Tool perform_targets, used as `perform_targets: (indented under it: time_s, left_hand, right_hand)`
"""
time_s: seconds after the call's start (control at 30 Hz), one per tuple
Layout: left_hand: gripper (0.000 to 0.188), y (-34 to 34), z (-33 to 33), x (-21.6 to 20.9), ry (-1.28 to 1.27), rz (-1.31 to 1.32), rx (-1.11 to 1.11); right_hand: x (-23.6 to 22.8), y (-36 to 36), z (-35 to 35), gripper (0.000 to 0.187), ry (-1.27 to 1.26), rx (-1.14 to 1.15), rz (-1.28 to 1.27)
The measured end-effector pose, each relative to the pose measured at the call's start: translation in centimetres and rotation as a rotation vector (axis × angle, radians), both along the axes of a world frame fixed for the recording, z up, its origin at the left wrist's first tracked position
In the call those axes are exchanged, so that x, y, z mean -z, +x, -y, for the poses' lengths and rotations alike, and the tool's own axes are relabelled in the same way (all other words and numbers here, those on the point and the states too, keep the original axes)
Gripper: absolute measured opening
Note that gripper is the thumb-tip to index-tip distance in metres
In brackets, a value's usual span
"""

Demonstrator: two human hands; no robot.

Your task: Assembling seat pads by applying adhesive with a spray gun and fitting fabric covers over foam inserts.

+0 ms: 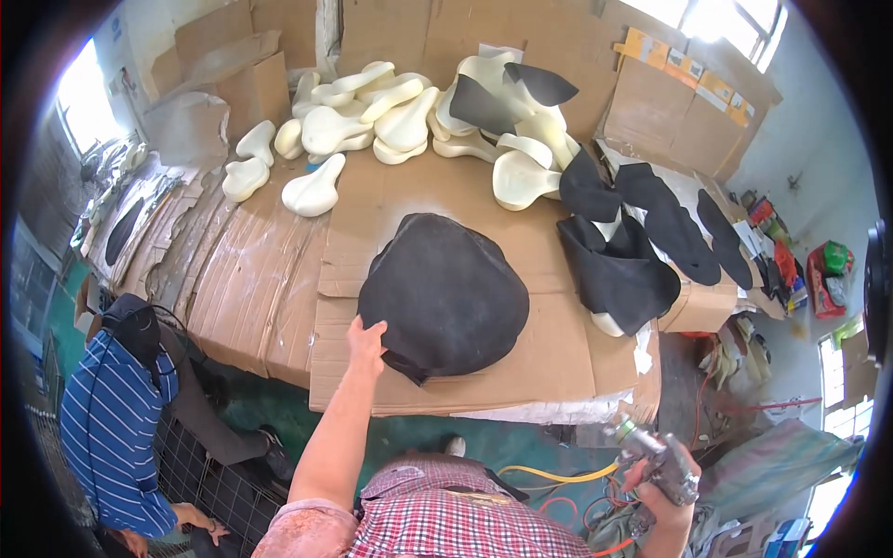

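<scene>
A broad black piece of sheet material [445, 296], rounded and puffed up in the middle, lies on the cardboard-covered table. My left hand [366, 340] grips its near left edge, the thumb on top and the other fingers partly hidden. Whatever lies beneath the black piece is hidden. Off to the right, past the table's near edge, my right hand [662, 498] is wrapped round a metal spray gun [656, 456], held away from the black piece. Several cream foam bicycle saddles [321, 130] are heaped at the back of the table; one saddle [314, 189] lies nearer.
Black cut pieces [665, 219] and a black-draped saddle [619, 270] lie on the table's right side. Cardboard sheets [419, 46] stand behind. A seated person in a striped shirt [116, 418] is at the lower left. A yellow hose [558, 476] runs near the floor.
</scene>
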State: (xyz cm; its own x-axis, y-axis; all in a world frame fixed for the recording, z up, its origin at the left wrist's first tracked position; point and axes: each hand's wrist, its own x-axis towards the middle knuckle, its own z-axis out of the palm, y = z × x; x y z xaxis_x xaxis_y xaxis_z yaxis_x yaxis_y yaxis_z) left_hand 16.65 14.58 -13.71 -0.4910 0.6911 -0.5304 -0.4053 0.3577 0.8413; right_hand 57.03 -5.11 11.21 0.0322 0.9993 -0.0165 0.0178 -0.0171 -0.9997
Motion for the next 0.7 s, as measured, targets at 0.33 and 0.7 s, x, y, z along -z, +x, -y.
perform_targets:
  time_s: [0.33, 0.7]
  left_hand:
    - [0.027, -1.5, 0.8, -15.7, 0.822, 0.493, -0.110]
    - [0.020, -22.0, 14.9, -15.1, 1.107, 0.234, -0.616]
  right_hand:
    - [-0.2, -0.6, 0.1, 0.076, -0.033, 0.011, -0.006]
    - [-1.0, -2.1, 0.2, 0.063, -0.087, -0.186, -0.076]
